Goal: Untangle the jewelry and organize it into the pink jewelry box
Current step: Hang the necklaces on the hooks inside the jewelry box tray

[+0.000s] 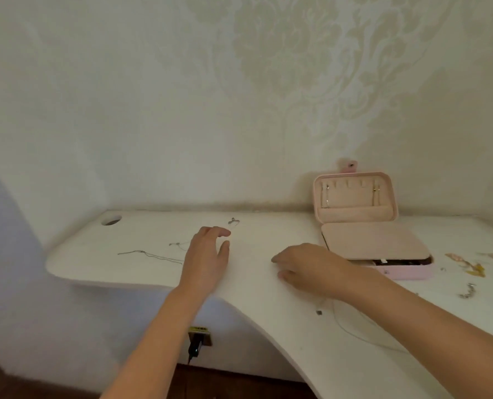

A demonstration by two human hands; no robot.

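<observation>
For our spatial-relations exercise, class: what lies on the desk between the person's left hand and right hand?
Head view: the white desk between the left hand and right hand looks bare; thin chains lie left of the left hand.

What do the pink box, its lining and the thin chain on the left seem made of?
Pink jewelry box: shell probably faux leather, smooth with a faint sheen. Lining: velvety fabric, matte. Thin chain: likely silvery metal, a fine grey line; too small to be sure.
</observation>
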